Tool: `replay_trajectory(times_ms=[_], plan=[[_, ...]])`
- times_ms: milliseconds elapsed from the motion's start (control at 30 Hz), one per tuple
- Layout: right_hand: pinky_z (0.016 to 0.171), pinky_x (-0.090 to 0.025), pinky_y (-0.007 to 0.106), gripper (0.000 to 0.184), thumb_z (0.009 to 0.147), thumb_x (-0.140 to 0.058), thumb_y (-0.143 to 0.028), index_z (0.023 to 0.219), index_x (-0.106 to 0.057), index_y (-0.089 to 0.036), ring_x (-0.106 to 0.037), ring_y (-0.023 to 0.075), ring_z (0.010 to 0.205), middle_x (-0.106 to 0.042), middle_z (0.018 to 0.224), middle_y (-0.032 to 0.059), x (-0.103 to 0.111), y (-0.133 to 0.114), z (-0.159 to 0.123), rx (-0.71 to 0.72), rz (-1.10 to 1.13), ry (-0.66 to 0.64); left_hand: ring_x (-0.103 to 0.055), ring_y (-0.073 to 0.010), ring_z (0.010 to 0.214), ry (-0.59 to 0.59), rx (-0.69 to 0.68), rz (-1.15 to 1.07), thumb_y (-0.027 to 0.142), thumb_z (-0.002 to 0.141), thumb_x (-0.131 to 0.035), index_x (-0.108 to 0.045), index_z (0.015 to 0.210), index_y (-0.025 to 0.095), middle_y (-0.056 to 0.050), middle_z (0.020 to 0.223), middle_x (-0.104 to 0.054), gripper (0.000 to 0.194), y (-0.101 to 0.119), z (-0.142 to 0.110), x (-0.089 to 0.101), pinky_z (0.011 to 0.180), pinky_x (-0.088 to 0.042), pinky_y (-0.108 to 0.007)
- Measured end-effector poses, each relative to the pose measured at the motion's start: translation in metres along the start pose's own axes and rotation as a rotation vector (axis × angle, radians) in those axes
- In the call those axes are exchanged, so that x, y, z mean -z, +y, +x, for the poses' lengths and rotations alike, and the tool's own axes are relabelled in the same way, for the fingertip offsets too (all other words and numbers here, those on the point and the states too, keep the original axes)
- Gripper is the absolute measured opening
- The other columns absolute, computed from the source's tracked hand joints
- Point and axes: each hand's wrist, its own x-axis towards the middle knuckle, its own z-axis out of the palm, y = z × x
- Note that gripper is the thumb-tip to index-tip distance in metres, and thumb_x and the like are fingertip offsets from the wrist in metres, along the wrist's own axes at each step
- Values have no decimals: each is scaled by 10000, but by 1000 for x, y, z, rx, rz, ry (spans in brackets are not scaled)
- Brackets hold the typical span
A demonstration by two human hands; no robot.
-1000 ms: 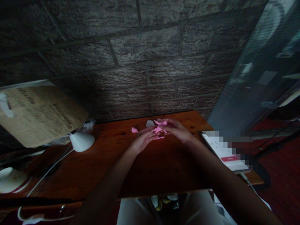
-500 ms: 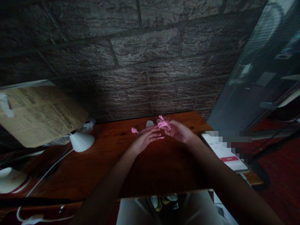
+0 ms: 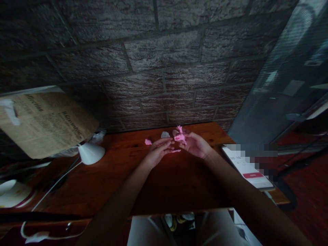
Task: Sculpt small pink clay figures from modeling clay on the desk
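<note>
Over the middle of the wooden table, my right hand (image 3: 196, 145) pinches a small pink figure (image 3: 180, 138) that looks like modelling clay, with short prongs sticking up at its top. My left hand (image 3: 160, 152) is just to the left of it, fingers stretched toward the figure and holding nothing that I can make out. A thin pink strip (image 3: 176, 150) shows by the left fingertips; I cannot tell if they touch it. Farther left, a pink lump (image 3: 148, 141) lies on the table. Behind the hands is a pale translucent piece (image 3: 165, 135).
A lamp with a printed shade (image 3: 46, 119) and white base (image 3: 91, 153) stands at left, its cord trailing forward. A white cup (image 3: 14, 193) is at the left edge. A phone (image 3: 252, 174) lies at right. A brick-patterned wall (image 3: 164, 61) rises behind the table (image 3: 179, 184).
The pink figure has turned more upright in my right hand, its prongs now pointing up. My left fingers have drawn in slightly. The whole view has shifted a little.
</note>
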Motion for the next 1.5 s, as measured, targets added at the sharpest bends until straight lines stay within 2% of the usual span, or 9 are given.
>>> replay_trajectory(times_ms=[233, 467, 733, 833, 1067, 1200, 1500], plan=[[656, -504, 247, 344, 751, -695, -161, 1091, -686, -214, -658, 144, 729, -767, 899, 17, 2, 7, 3, -46, -23, 13, -677, -107, 672, 45, -68, 29, 271, 692, -916, -803, 909, 172, -40, 852, -773, 263, 1, 1, -1, 699, -574, -253], [700, -501, 237, 306, 729, -759, -211, 1028, -698, -211, -624, 122, 693, -739, 780, -18, 0, 11, 4, -97, -32, 4, -670, -110, 677, -2, -113, 73, 326, 660, -940, -830, 932, 198, -30, 808, -758, 320, -1, 0, -5, 715, -596, -270], [688, -507, 250, 277, 736, -758, -210, 1005, -692, -209, -604, 130, 681, -723, 800, -3, -1, 11, 4, -96, -35, 13, -670, -113, 688, 4, -122, 101, 293, 679, -927, -827, 915, 200, -34, 837, -765, 273, -1, 0, -4, 732, -590, -281], [676, -507, 243, 311, 715, -768, -204, 1015, -690, -217, -598, 125, 673, -729, 811, -8, -2, 11, 4, -95, -18, 6, -663, -112, 672, 9, -131, 103, 296, 677, -929, -825, 872, 201, -26, 796, -757, 241, -2, 0, -4, 706, -585, -273], [660, -534, 237, 299, 726, -755, -195, 1017, -693, -224, -620, 129, 691, -739, 856, 6, -2, 11, 4, -101, -11, 21, -657, -128, 679, 20, -130, 120, 312, 742, -889, -823, 901, 188, -28, 744, -729, 212, -3, 0, -4, 709, -586, -291], [667, -530, 234, 286, 729, -750, -196, 1010, -704, -215, -629, 129, 698, -736, 829, 7, -3, 11, 4, -105, -21, 38, -658, -121, 679, 10, -136, 129, 343, 735, -894, -824, 912, 200, -27, 769, -740, 238, -3, 0, -3, 699, -586, -275], [685, -548, 251, 344, 733, -736, -200, 1072, -700, -238, -666, 152, 769, -768, 953, 22, -1, 12, 5, -81, -79, 36, -673, -127, 684, 5, -128, 143, 372, 696, -918, -822, 904, 199, -29, 783, -753, 287, -2, -1, -5, 706, -599, -282]])
